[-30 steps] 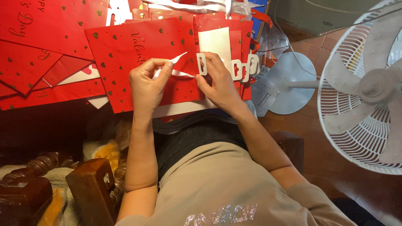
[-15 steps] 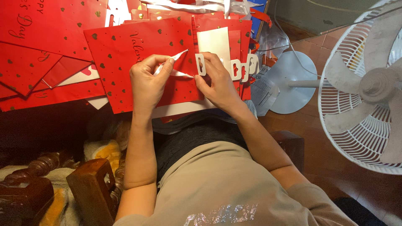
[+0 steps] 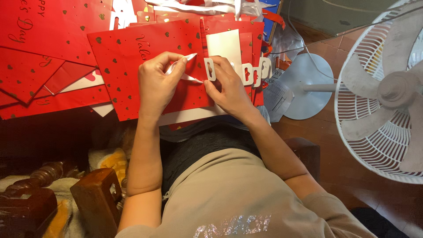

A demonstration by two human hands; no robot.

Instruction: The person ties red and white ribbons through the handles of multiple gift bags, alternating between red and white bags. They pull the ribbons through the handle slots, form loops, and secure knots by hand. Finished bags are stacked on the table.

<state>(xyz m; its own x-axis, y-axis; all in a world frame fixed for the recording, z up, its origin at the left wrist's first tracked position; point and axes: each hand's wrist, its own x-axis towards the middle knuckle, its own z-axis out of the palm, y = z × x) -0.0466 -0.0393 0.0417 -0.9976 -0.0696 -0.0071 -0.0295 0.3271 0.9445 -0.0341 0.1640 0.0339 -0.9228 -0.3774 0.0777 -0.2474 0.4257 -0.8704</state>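
1. The left hand (image 3: 156, 83) is closed in a pinch: thumb and forefinger grip a thin white strip (image 3: 185, 66), seemingly the backing of a sticker, curling up and off to the right.
2. The right hand (image 3: 224, 88) is mostly closed too, fingertips pressing a small white hang tab (image 3: 210, 69) flat against the red paper bag (image 3: 128, 57) that lies in front of the person.
3. To do this peel well, I judge the pull should run low and slow along the bag, with the right fingers holding the tab steady so it neither lifts nor skews.
4. The strip looks glossy, thin and springy; the tab is stiffer, rounded, with a slot cut through it.
5. The bag is smooth red card, flat, scattered with small gold hearts.
6. Right of the hands, more tabs (image 3: 255, 72) show on stacked bags; far left lie further red bags (image 3: 44, 39).
7. At the right stands a white fan (image 3: 383, 92), grille ribbed, base round.
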